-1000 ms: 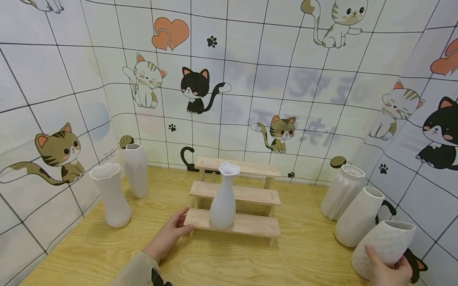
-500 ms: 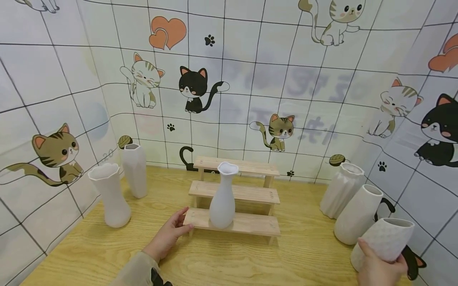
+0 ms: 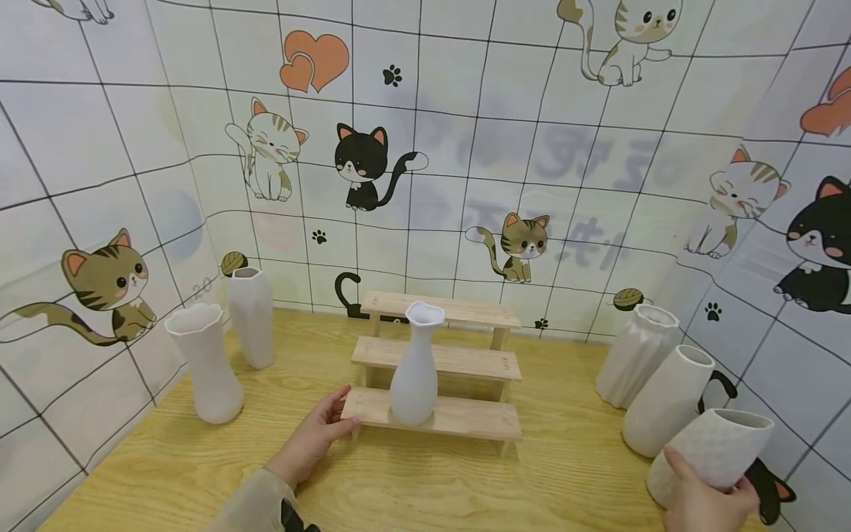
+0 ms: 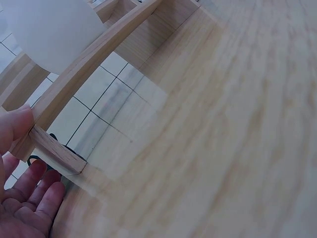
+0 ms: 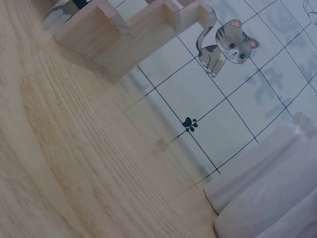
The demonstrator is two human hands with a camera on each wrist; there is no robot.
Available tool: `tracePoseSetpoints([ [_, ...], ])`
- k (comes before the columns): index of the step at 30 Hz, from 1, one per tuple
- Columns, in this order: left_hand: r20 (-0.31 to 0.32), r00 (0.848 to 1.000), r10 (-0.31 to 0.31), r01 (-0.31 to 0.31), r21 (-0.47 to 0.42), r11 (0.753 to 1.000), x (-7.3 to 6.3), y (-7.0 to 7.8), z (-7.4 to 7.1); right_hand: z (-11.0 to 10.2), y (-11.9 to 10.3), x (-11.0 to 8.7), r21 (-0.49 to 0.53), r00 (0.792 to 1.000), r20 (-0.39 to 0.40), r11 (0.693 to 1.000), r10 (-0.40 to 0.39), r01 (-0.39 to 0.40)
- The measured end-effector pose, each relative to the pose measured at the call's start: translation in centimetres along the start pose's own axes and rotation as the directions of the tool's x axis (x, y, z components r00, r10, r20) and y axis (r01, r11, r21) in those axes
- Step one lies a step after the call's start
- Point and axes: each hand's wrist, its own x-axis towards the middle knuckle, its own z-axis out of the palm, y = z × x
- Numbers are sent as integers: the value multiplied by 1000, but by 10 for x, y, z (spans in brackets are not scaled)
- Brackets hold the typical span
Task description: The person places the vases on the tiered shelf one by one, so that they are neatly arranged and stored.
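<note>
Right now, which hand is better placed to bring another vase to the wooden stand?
Probably the right hand: it grips the textured white vase, right of the wooden stand. The left hand is occupied, holding the lowest step's left end.

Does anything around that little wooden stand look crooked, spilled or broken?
Nothing stands out: the stepped stand looks level, the vase on its lowest shelf stands upright, and no spill or crack shows.

Head cam bright, evenly lit — 2 wrist pics dimmer, softer.
</note>
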Motion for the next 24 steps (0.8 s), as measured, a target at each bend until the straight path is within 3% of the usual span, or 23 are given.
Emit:
tracePoseSetpoints([
  [12, -16, 1000, 2, -2, 7, 1000, 2, -1, 1, 11, -12, -20, -56, 982, 167, 993, -91, 102],
  [18, -15, 1000, -2, 2, 8, 1000, 2, -2, 1, 24, -16, -27, -39, 941, 301, 984, -155, 175],
  [20, -16, 1000, -2, 3, 9, 1000, 2, -2, 1, 29, -17, -27, -34, 931, 335, 986, -144, 165],
  [24, -12, 1000, -3, 3, 8, 1000, 1, -2, 0, 36, -21, -41, 7, 887, 429, 982, -172, 187],
])
